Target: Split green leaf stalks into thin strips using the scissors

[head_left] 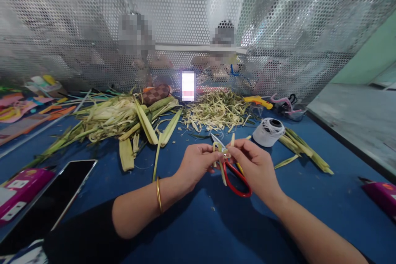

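Both hands meet over the middle of the blue table, fingertips almost touching. Thumb and index finger of my left hand (195, 161) pinch a pale green leaf strip (223, 174), which bends over at the top and hangs below the fingers. My right hand (252, 161) is closed on the same strip's other part, with a short end sticking up above the thumb. Red-handled scissors (244, 192) lie directly behind and below the fingertips, blades pointing away; I cannot tell whether a hand touches them. A white thread spool (268, 132) stands just beyond my right hand.
A large heap of leaves (108, 117) lies at the left, a pile of leaf scraps (216, 111) at the centre back. More stalks (307, 150) lie right of the spool. A phone (58, 198) is near my left arm. A perforated metal screen (185, 12) closes off the back.
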`<state>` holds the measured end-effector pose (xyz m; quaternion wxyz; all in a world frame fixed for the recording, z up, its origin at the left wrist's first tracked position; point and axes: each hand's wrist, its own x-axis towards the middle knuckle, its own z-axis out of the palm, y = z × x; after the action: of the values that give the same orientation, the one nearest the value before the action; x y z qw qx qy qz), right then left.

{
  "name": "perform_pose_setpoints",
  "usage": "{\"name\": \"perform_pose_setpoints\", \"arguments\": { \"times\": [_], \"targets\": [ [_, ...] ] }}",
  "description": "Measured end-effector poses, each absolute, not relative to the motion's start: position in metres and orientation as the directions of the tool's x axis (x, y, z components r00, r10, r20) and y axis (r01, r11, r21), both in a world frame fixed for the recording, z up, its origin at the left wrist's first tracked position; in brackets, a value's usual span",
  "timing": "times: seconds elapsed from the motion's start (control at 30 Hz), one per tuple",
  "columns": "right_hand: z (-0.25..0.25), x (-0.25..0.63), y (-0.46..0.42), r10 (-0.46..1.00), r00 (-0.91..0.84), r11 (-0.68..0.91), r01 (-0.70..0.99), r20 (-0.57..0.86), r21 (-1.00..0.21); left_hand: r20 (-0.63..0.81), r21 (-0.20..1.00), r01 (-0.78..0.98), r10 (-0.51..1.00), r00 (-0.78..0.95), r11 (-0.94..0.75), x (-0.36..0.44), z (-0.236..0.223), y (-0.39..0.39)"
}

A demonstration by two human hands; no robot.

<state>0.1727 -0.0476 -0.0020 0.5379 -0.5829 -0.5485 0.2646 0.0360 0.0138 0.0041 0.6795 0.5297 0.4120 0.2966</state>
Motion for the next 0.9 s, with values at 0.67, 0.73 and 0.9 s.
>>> {"name": "perform_pose_setpoints", "arguments": {
  "times": [0.67,0.73,0.9],
  "targets": [
    [0.005,0.180,-0.048,0.984,0.116,0.016,0.699,0.135,-0.715,-0.040,0.937,0.304,0.808,0.588,-0.175,0.030,-0.004,0.014],
    [0.007,0.179,-0.047,0.989,0.143,-0.057,0.527,0.023,-0.848,-0.039,0.904,0.353,0.775,0.631,-0.242,0.029,-0.003,0.015],
    [0.017,0.182,-0.045,0.975,-0.043,-0.209,0.162,-0.219,-0.964,-0.068,0.883,0.367,0.693,0.718,-0.294,0.026,0.003,0.017]
  ]
}}
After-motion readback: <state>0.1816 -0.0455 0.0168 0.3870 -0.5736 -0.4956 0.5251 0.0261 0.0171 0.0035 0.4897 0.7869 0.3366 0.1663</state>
